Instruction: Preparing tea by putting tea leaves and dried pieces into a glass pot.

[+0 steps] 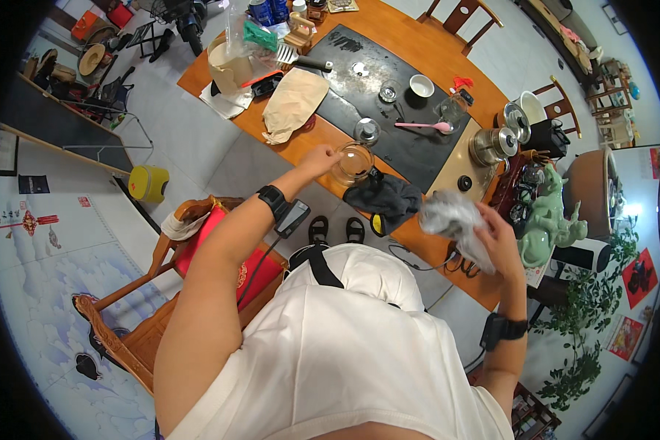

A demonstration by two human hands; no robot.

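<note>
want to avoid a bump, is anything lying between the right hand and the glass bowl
Yes: the dark cloth lies just right of the glass bowl, between it and the right hand, which holds a crumpled grey bundle. The left hand is at the bowl's rim, with nothing visible between.

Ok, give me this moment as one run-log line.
left hand: at glass bowl rim | right hand: holding crumpled translucent plastic | nearby: dark cloth, pink spoon on black mat

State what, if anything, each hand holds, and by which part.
Left hand: round clear glass bowl, apparently pinched at its left rim. Right hand: crumpled grey-white bundle, gripped at its right side.
</note>
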